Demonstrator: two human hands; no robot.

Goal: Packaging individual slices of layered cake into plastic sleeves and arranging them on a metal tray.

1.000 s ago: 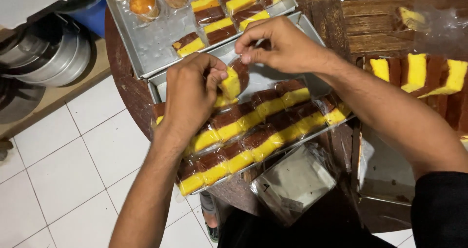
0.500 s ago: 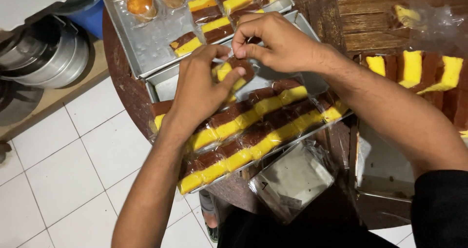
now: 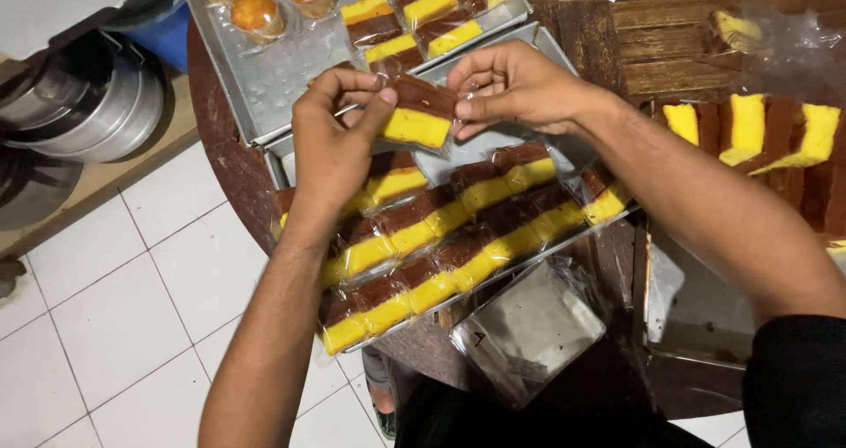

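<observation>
A: What is cut off or unclear?

B: The upper tray (image 3: 264,78) runs past the top edge. The clear wrap on the cake slice (image 3: 416,113) is hard to trace.

A: Surroundings?

B: Near tray (image 3: 564,56) holds rows of wrapped slices (image 3: 441,236). Stacked pans (image 3: 88,104) sit left; cut cake (image 3: 758,135) lies right. The left forearm covers part of the rows.

A: Hands?

B: Left hand (image 3: 330,144) pinches the slice's left end; right hand (image 3: 515,87) pinches its right end. Slice is held above the near tray.
</observation>
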